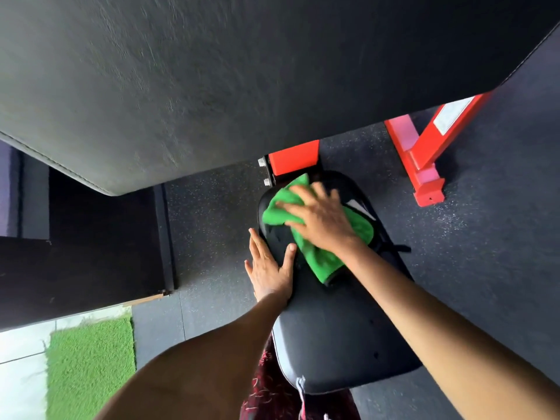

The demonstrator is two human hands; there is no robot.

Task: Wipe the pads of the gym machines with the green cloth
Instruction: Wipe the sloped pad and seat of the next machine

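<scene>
A black seat pad (339, 325) of a red-framed gym machine lies below me, narrow end pointing away. The green cloth (324, 259) is spread on the pad's far half. My right hand (321, 219) lies flat on the cloth, fingers spread, pressing it onto the pad. My left hand (269, 265) rests flat on the pad's left edge, fingers apart, thumb on the pad's top, holding nothing. A large black back pad (212, 80) fills the upper part of the view, close to the camera and blurred.
Red steel frame parts (424, 153) stand on the speckled dark rubber floor (212, 222) beyond and to the right of the seat. A black platform (91, 247) lies to the left. Green artificial turf (91, 365) and pale tiles are at the lower left.
</scene>
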